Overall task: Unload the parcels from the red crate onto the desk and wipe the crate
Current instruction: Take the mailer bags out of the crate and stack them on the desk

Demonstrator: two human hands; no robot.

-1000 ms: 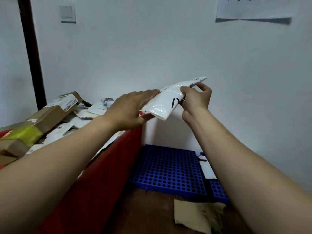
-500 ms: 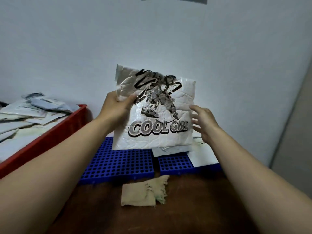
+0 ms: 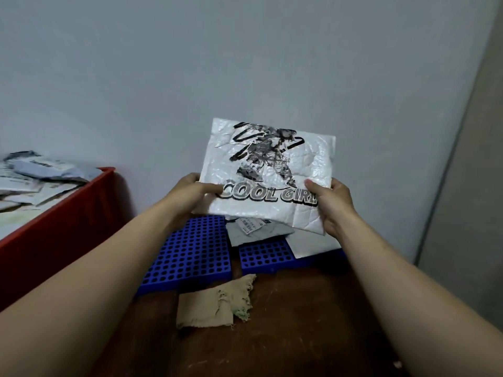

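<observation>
A white padded parcel [image 3: 272, 175], printed with a dark figure and the words "COOL GIRL", is held in the air above the far part of the desk [image 3: 285, 322], printed face toward the camera and tilted slightly. The left hand [image 3: 190, 194] grips its lower left edge, thumb on the printed face and the other fingers behind. The right hand [image 3: 330, 205] grips the lower right corner in the same manner, thumb on the front. Both hands are closed on the parcel.

Directly below it, two blue perforated panels [image 3: 190, 251] lie side by side along the desk's far edge, against the wall [image 3: 245, 63]. A grey parcel [image 3: 258, 232] with a printed label rests across the seam between them, partly hidden by the held parcel. A white parcel [image 3: 313, 246] lies on the right-hand panel, just beside the grey one and reaching toward the desk's far right corner; whether the two overlap cannot be determined.

A frayed tan cloth [image 3: 215, 306] lies on the bare brown desk surface, its far edge touching the near edge of the left panel.

At the left edge of the desk stands the red crate [image 3: 54, 221], well apart from the held parcel. It is heaped with grey and white parcels [image 3: 40, 175] that rise above its rim.
</observation>
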